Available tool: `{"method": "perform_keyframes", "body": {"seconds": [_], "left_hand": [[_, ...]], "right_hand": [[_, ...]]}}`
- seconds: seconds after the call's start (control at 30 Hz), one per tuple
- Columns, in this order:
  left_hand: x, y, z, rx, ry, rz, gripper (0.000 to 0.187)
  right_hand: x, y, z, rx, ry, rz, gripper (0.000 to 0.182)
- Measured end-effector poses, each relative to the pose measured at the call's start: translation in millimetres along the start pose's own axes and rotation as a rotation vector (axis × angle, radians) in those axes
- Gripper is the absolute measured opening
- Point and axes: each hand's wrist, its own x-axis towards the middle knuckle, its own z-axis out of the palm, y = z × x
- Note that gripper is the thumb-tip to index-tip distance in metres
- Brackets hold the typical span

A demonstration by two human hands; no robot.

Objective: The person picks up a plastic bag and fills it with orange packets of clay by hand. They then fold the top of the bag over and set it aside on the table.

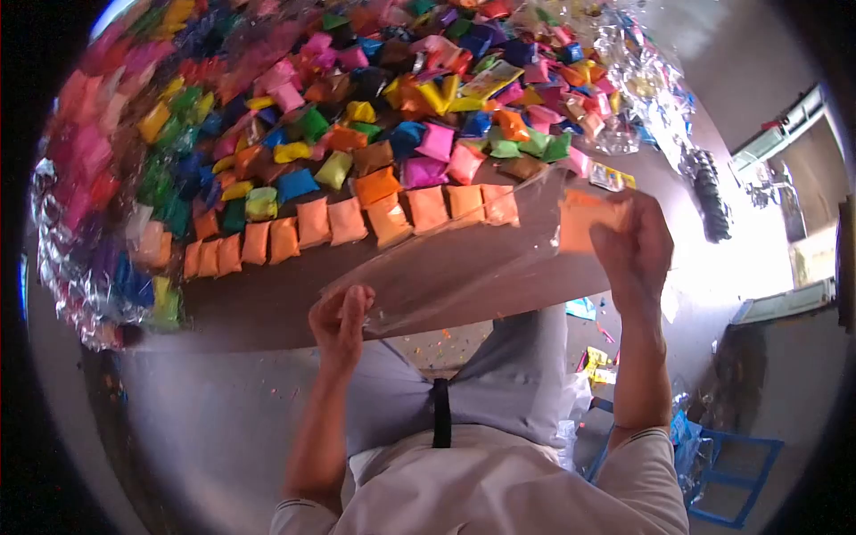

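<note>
Clear plastic film (pixel 464 266) spans mid-frame, seemingly taut against folding: my nearly closed left hand (pixel 342 319) pinches it, my right hand (pixel 637 239) an orange packet (pixel 578 226).

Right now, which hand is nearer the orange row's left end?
Left: the left hand is on the near side of the orange row, right of that end; the right hand is beyond the row's right end.

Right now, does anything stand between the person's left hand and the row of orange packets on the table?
Partly: clear plastic film, stretched from the left hand toward the right hand, crosses in front of the row of orange packets at its right end. Toward its left end, only bare table shows between.
</note>
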Motion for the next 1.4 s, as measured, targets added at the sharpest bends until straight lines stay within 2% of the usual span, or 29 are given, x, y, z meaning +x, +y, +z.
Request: {"method": "perform_keyframes", "body": {"seconds": [0.03,0.1,0.17,0.27,0.43,0.53,0.63,0.83,1.03,1.13,1.23,1.33,1.4], "left_hand": [[0.3,1.0,-0.8,0.036,-0.014,0.010,0.028],[1.2,2.3,-3.2,0.103,-0.046,0.032,0.033],[0.9,3.1,-6.1,0.145,-0.057,0.025,0.033],[-0.8,3.3,-3.7,0.098,-0.037,0.007,0.030],[-3.4,-2.8,-2.2,0.003,0.000,-0.040,0.017],[-3.6,-2.4,-0.2,-0.029,-0.006,-0.071,0.019],[-2.8,-1.5,0.2,0.010,-0.020,-0.023,0.027],[-1.1,-14.6,5.0,0.154,-0.002,0.082,0.022],[-2.1,-6.0,6.6,0.200,0.003,0.063,0.023],[-0.9,-0.5,6.9,0.257,-0.010,0.155,0.023],[-2.2,1.3,11.8,0.181,0.012,0.138,0.024],[-3.8,-0.8,16.7,0.107,0.065,0.106,0.025],[-4.6,-0.4,20.5,0.054,0.085,0.039,0.025]], "right_hand": [[-12.5,-16.3,8.7,0.118,-0.035,-0.022,0.033],[-29.1,-25.1,7.5,-0.006,-0.218,-0.191,0.040],[-37.6,-40.4,28.9,0.019,-0.263,-0.280,0.042],[-38.5,-48.4,59.2,-0.043,-0.406,-0.217,0.040],[-50.6,-42.9,108.1,-0.044,-0.289,-0.293,0.034],[-60.4,-36.0,128.3,-0.112,-0.273,-0.322,0.025],[-64.9,-37.7,132.4,-0.175,-0.317,-0.378,0.023],[-61.0,-40.6,128.9,-0.271,-0.475,-0.326,0.022],[-53.3,-52.3,125.9,-0.264,-0.602,-0.303,0.020],[-50.2,-42.9,125.8,-0.339,-0.810,-0.270,0.025],[-54.9,-31.1,138.0,-0.416,-0.841,-0.220,0.027],[-52.8,-37.0,138.2,-0.330,-0.684,-0.217,0.028],[-52.9,-37.2,138.8,-0.316,-0.703,-0.180,0.033]]}}
